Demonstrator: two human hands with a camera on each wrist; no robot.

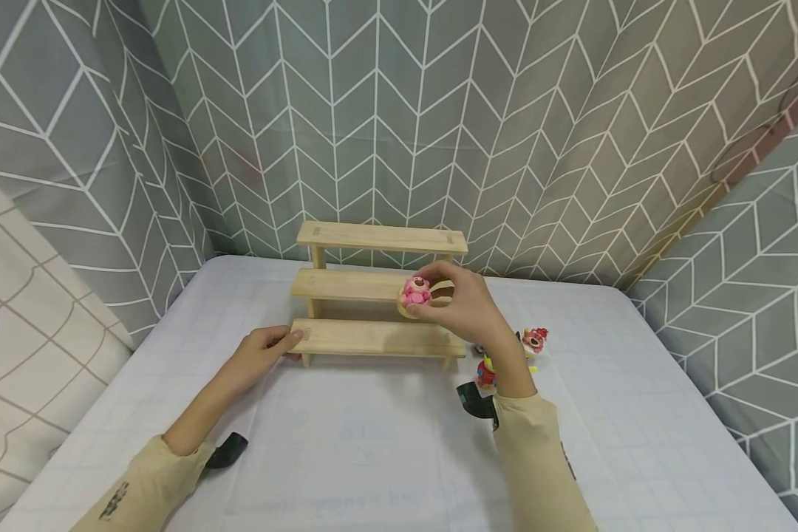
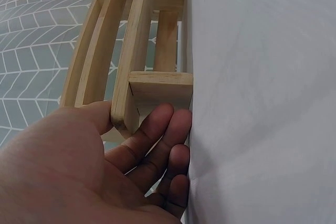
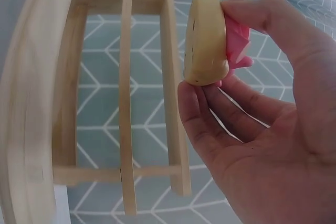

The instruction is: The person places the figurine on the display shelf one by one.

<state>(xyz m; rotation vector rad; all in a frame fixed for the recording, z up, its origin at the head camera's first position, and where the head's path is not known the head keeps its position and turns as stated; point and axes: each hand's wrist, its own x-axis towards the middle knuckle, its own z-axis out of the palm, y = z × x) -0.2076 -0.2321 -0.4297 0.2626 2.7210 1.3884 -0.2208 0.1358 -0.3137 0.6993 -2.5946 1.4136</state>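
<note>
On the white cloth point(image 1: 359, 443) stood a pale wooden three-tier stand point(image 1: 372, 338). Dark print on the beige left sleeve point(image 1: 148, 484) was illegible. The left hand point(image 1: 256, 358), curled, gripped the lowest tier's left end; the right hand point(image 1: 464, 301), half-closed, pinched a pink, round-based figurine point(image 1: 415, 291) before the middle tier.

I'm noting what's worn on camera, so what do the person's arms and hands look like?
The left sleeve is beige with a dark print too small to read; the right sleeve, also beige, has a dark mark near its outer edge. A curved black piece, probably a wrist camera, juts out near each sleeve's end. The left hand and right hand are bare, without visible gloves or rings.
</note>
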